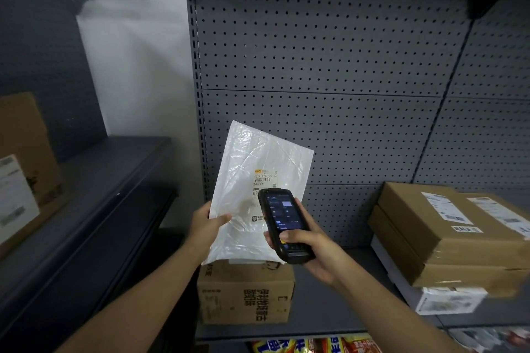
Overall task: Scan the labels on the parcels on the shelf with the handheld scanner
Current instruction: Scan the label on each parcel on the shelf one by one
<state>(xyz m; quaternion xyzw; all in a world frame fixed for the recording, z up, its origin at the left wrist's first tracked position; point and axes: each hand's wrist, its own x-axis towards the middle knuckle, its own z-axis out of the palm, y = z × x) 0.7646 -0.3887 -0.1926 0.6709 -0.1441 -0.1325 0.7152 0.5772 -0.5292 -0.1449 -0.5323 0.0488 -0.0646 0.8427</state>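
Observation:
My left hand (208, 225) pinches the left edge of a flat white plastic parcel (252, 169), holding it upright in front of the pegboard. A printed label (265, 178) shows on its face. My right hand (309, 249) grips a black handheld scanner (282, 222) with a lit screen; the scanner's top end overlaps the lower part of the label. Below the parcel a brown carton with dark print (246, 292) stands on the shelf (338, 309).
Two stacked brown boxes with labels (447, 232) lie on the shelf at the right, over a white parcel (447, 299). Another brown box (25, 163) sits on a dark shelf unit at the left. Colourful packets (315, 345) show under the shelf edge.

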